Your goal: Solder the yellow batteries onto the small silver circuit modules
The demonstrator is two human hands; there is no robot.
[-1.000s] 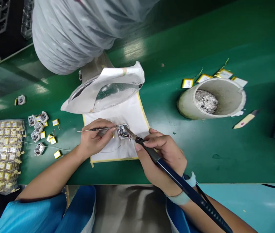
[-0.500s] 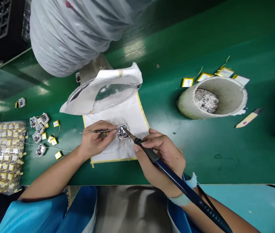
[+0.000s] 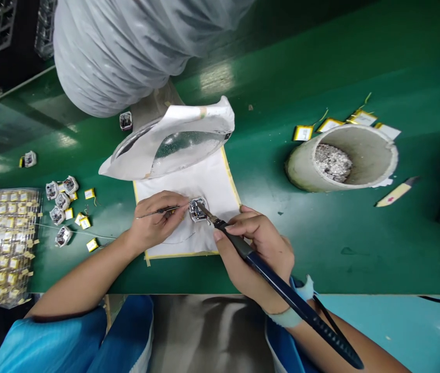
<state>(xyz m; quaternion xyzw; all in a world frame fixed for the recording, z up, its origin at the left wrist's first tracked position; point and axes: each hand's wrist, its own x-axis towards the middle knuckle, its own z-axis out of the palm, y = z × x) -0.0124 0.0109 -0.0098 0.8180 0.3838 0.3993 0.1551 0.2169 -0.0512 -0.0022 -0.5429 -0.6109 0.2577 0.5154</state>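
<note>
A small white-cased circuit board (image 3: 198, 210) lies on a white sheet (image 3: 220, 178) edged with yellow tape. My left hand (image 3: 160, 217) is closed in a pinch on thin metal tweezers (image 3: 157, 212), whose tip reaches the board's left side. From the right, my right hand (image 3: 260, 254) grips a soldering iron (image 3: 270, 278) like a pen. The iron's tip (image 3: 204, 210) points down at the board; whether it touches cannot be made out. Behind the board stands a tilted clear shield (image 3: 188, 147) with a white rim, below a grey ribbed duct (image 3: 126, 52).
At right stand a round pot (image 3: 301, 168) holding silvery scraps, several yellow-edged batteries (image 3: 303, 133) and a knife (image 3: 396, 191). On the left are several board cases (image 3: 62, 201), loose batteries (image 3: 89, 193) and a clear tray (image 3: 4, 241) filled with batteries. Thin wire (image 3: 99, 236) runs toward the sheet.
The view has shifted slightly. Both hands keep their tools at the board; the tweezers have turned a little in my left hand, and the iron's tip stays over the board.
</note>
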